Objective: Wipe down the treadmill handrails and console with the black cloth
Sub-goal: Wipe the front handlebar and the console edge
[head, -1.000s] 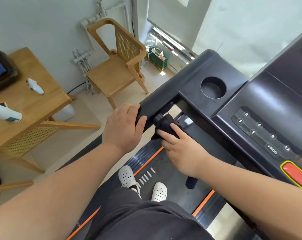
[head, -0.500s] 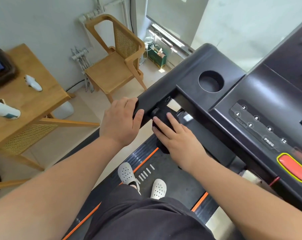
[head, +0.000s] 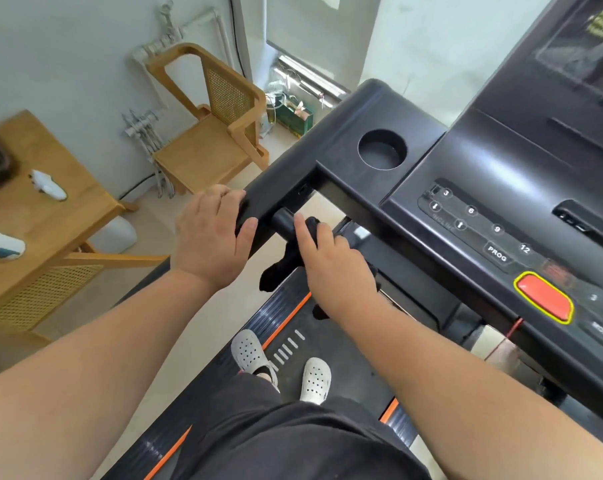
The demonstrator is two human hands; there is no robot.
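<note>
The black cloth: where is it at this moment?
Head view, centre: the black cloth is wrapped on the short grip bar under the right hand, beside the left hand.

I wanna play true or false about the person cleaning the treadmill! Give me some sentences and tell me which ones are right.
1. The right hand presses a black cloth on the round black handlebar grip. True.
2. The left hand holds a spray bottle. False: it grips the black treadmill side handrail.
3. The round cup holder has a drink in it. False: it is empty.
4. A light wooden chair with a woven back stands by the wall. True.
5. The person wears white clogs with holes. True.
</note>
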